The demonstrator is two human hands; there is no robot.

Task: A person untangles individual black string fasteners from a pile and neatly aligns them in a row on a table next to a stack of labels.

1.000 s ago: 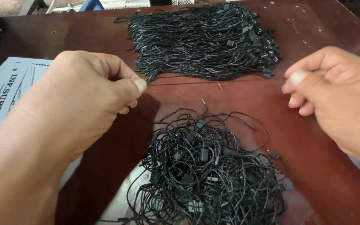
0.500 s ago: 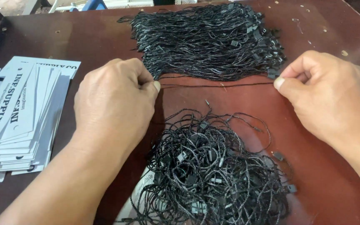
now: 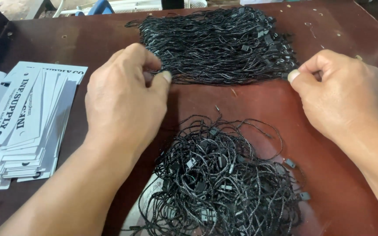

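A neat bundle of straightened black strings (image 3: 217,46) with small black clasps lies at the far middle of the dark red table (image 3: 250,105). My left hand (image 3: 123,100) and my right hand (image 3: 342,98) each pinch one end of a single black string (image 3: 230,80), stretched along the bundle's near edge. A tangled heap of black strings (image 3: 219,179) lies between my forearms, close to me. Whether the fingertips still grip the string ends is hard to make out against the bundle.
A fanned stack of white printed card tags (image 3: 20,126) lies at the left, near my left forearm. A few loose clasps (image 3: 290,163) sit beside the heap. Part of a white sheet (image 3: 154,192) shows under the heap.
Both hands carried the stretched string away from me, from the bare table onto the near edge of the straight bundle. The view has shifted, showing more of the card stack.
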